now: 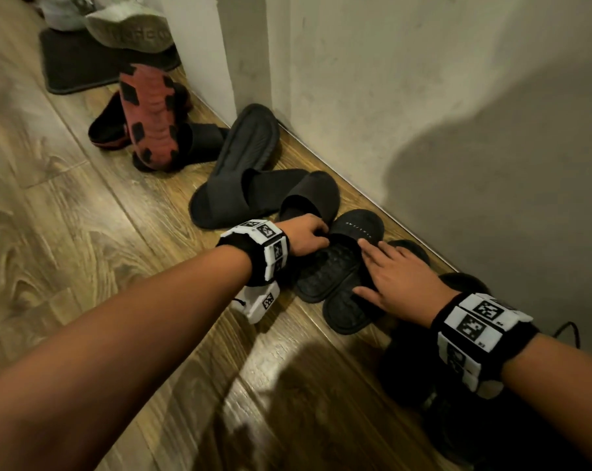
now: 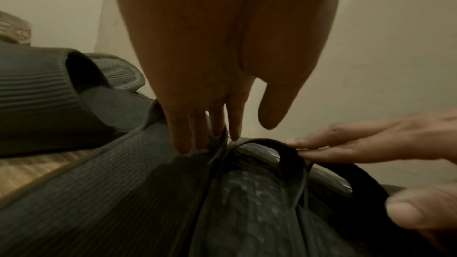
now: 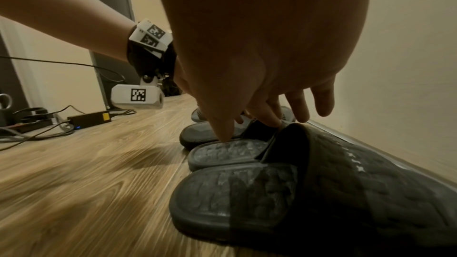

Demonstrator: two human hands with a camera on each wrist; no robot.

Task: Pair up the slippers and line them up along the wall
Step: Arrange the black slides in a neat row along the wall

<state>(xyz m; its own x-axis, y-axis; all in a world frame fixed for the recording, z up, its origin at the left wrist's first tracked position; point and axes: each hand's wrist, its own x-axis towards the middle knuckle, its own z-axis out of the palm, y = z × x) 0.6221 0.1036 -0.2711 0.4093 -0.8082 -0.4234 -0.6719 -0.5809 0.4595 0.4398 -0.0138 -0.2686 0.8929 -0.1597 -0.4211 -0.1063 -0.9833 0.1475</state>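
Note:
Two black textured slides (image 1: 328,271) (image 1: 347,312) lie side by side near the wall, toes toward it. My left hand (image 1: 308,234) reaches down at the far slide's strap (image 2: 291,155); its fingertips (image 2: 183,144) touch where the strap meets a ribbed slipper, with the thumb apart. The right hand (image 1: 393,277) lies flat over the near slide with straight fingers, and its thumb (image 3: 223,136) touches the insole (image 3: 230,153). A third textured slide (image 3: 272,198) sits under my right wrist. Two black ribbed slippers (image 1: 247,154) (image 1: 305,195) lie crossed further along the wall.
A red-soled slipper (image 1: 148,117) lies upside down on another black one beyond them. A grey shoe (image 1: 128,28) and a dark mat (image 1: 70,69) are at the far corner. A power adapter (image 3: 89,119) and cables lie on the wooden floor (image 1: 84,232) to the left.

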